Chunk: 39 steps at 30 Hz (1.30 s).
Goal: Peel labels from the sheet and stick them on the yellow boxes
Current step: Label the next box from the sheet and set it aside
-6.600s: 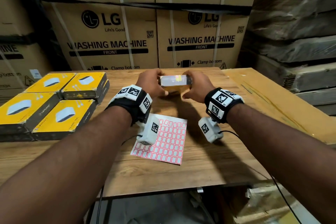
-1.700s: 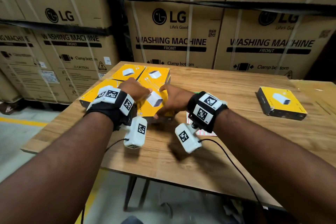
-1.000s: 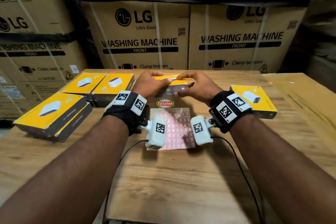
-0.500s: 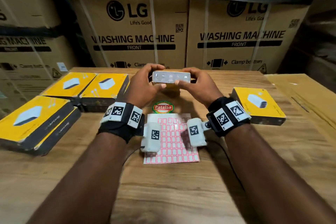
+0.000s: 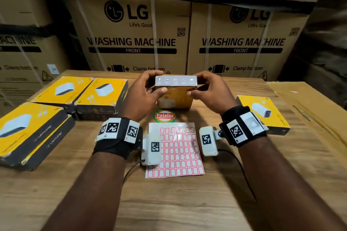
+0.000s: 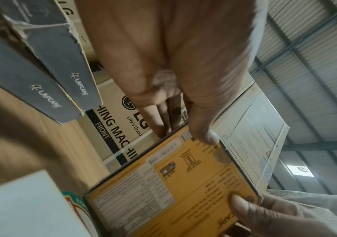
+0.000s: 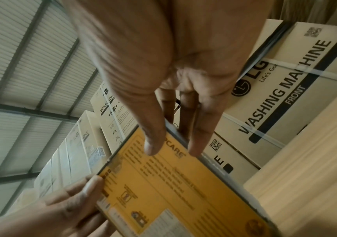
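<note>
- Left hand (image 5: 145, 92) and right hand (image 5: 209, 90) together hold one flat yellow cardboard box with grey sides (image 5: 175, 92) above the wooden table (image 5: 178, 202), each clamping an end, thumb on the near face and fingers behind.
- Box is tipped up: grey icon-printed edge on top, yellow printed back panel (image 6: 183, 184) facing the person. Wrist views show both thumbs pressed on that panel near its corners.
- White label sheet with red-bordered rectangular stickers (image 5: 174, 152) lies flat on the table just below the held box, between the wrists; neither hand touches it. Top rows show gaps or lifted labels; cannot tell which.
- Round red-and-green "Patelsa" sticker (image 5: 164, 115) is on the table between sheet and box.
- Four more yellow boxes (image 5: 63, 88) lie at left, tops up, in two touching pairs; one single yellow box (image 5: 262, 114) lies at right, well apart from them.
- Large LG washing-machine cartons (image 5: 131, 33) stand behind the table.
- Judged step: presenting and orienting a box for labelling; no label is in either hand.
- Next move calls for: freeing one hand, the other steadying the box or setting it down, then lifting a label corner with a fingernail and peeling without curling.
- Risk: the box slips once held one-handed.
</note>
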{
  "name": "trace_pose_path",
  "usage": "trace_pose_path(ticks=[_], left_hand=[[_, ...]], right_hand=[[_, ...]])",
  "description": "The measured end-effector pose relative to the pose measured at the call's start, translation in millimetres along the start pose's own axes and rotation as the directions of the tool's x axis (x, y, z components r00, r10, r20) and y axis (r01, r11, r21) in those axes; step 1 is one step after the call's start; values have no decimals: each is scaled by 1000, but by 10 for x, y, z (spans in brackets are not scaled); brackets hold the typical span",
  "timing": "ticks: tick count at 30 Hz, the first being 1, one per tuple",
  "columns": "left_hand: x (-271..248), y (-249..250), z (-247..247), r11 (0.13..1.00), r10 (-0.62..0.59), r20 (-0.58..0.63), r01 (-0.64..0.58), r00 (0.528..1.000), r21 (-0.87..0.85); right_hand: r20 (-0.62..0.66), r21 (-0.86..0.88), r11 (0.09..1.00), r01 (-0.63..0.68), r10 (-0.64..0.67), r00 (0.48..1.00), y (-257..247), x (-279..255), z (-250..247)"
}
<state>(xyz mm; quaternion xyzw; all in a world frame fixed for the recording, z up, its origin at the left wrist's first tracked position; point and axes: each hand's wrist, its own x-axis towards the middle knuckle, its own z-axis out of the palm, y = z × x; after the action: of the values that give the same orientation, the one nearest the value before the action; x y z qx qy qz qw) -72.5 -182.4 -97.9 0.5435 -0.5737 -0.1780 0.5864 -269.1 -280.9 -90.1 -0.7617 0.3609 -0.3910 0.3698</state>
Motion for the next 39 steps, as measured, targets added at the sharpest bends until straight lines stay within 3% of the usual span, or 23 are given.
trace_pose_path(ticks=[5,9,12,14,16,20,24,26,28,30,32,36,38,39], left_hand=[[-21,-28,-38,999,2,-5,-2,1000,54],[-42,-56,-73,996,-67,-60,71,996,55],[-64,-122,-96,974,-172,32,165,985,156],[-99,-179,-123,940,-321,175,291,931,179],[-134,-180,-138,914,-391,256,342,884,217],[-152,-160,-120,885,-451,167,415,877,213],[-156,-160,-24,786,-608,176,618,775,-8],[-138,-215,-35,795,-605,182,602,775,78],[-124,-213,-93,809,-567,157,511,808,291],[-119,-159,-177,775,-577,175,466,798,426],[-140,-60,-273,717,-645,252,457,722,526],[-187,101,-405,595,-739,383,271,554,756],[-204,106,-403,575,-745,401,210,533,791],[-204,102,-400,583,-730,396,204,556,787]], right_hand=[[-42,-41,999,26,-28,999,28,-15,-45],[-42,114,993,1,4,999,-38,-45,-72],[-28,261,960,-99,110,994,-32,-33,-59],[-17,335,929,-158,174,985,-19,-39,-43],[-19,369,907,-201,224,974,-3,-54,-28],[-47,375,880,-292,333,942,101,-46,38],[119,214,935,-283,263,957,103,-49,73],[238,100,963,-250,220,946,58,-68,82],[332,-51,984,-170,177,927,5,-101,84],[405,-205,976,-76,155,901,-40,-130,89],[448,-337,941,-12,172,877,-118,-171,90],[481,-493,865,90,185,857,-249,-241,122],[484,-521,839,157,139,864,-328,-289,176],[490,-516,834,195,100,866,-369,-312,208]])
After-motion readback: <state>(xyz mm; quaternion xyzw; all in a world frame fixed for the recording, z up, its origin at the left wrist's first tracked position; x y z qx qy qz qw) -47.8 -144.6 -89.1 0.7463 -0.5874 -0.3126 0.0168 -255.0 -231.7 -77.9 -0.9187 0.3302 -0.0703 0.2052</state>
